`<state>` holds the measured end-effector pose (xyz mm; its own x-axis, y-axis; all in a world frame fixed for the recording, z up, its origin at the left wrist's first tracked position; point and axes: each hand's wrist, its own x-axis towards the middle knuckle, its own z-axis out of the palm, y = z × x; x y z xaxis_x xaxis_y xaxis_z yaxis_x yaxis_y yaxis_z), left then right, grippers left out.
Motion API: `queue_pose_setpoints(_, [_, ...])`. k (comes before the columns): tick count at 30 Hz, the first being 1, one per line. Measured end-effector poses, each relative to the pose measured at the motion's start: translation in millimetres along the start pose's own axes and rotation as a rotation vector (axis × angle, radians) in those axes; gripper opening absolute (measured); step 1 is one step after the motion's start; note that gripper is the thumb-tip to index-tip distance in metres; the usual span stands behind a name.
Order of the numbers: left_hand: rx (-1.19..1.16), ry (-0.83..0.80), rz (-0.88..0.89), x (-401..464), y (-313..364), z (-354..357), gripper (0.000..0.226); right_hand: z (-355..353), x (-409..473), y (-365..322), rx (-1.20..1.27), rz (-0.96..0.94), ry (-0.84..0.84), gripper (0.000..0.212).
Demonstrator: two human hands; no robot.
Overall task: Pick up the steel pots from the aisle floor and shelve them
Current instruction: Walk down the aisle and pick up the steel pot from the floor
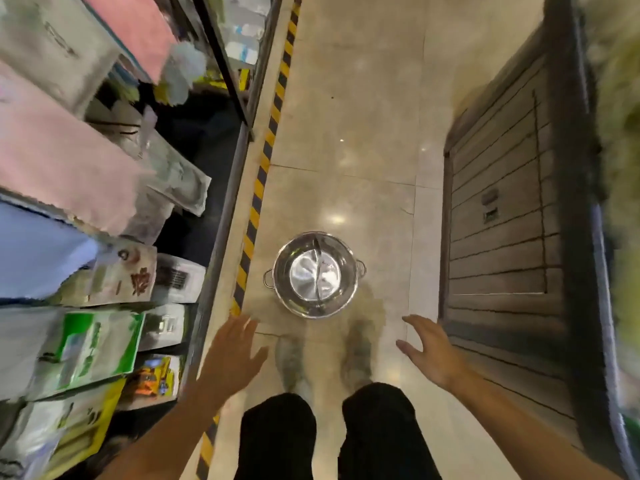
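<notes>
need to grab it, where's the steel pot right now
In the head view the steel pot stands on the aisle floor just ahead of the person's shoes, right of the yellow-black striped tape.

1 steel pot (315, 274), 2 hands: left hand (232, 355), right hand (429, 351); 2 shoes (291, 358).
</notes>
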<state>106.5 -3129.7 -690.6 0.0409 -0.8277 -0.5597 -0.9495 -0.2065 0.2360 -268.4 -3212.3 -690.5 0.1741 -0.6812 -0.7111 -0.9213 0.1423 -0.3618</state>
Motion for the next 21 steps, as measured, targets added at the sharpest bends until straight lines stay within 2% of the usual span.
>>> queue_pose_setpoints(4, [-0.077, -0.073, -0.098, 105, -17, 73, 0.071, 44, 129, 27, 0.079, 0.012, -0.038, 0.059])
queue_pose_setpoints(6, [-0.136, -0.035, -0.14, 154, -32, 128, 0.067, 82, 197, 51, 0.089, 0.005, -0.042, 0.062])
queue_pose_setpoints(10, [-0.213, -0.088, -0.219, 247, -70, 236, 0.077, 154, 319, 97, 0.08, 0.019, -0.067, 0.069])
queue_pose_setpoints(12, [-0.267, -0.046, -0.302, 290, -88, 283, 0.077, 185, 369, 114, 0.093, 0.016, -0.032, 0.075])
queue_pose_setpoints(15, [-0.29, 0.063, -0.397, 347, -108, 334, 0.092, 222, 433, 130, 0.119, -0.024, 0.088, 0.085])
queue_pose_setpoints(18, [-0.368, 0.136, -0.426, 387, -121, 363, 0.104, 249, 474, 140, 0.246, -0.018, 0.199, 0.097])
queue_pose_setpoints(21, [-0.526, 0.202, -0.422, 410, -130, 381, 0.109, 265, 494, 143, 0.362, -0.02, 0.233, 0.105])
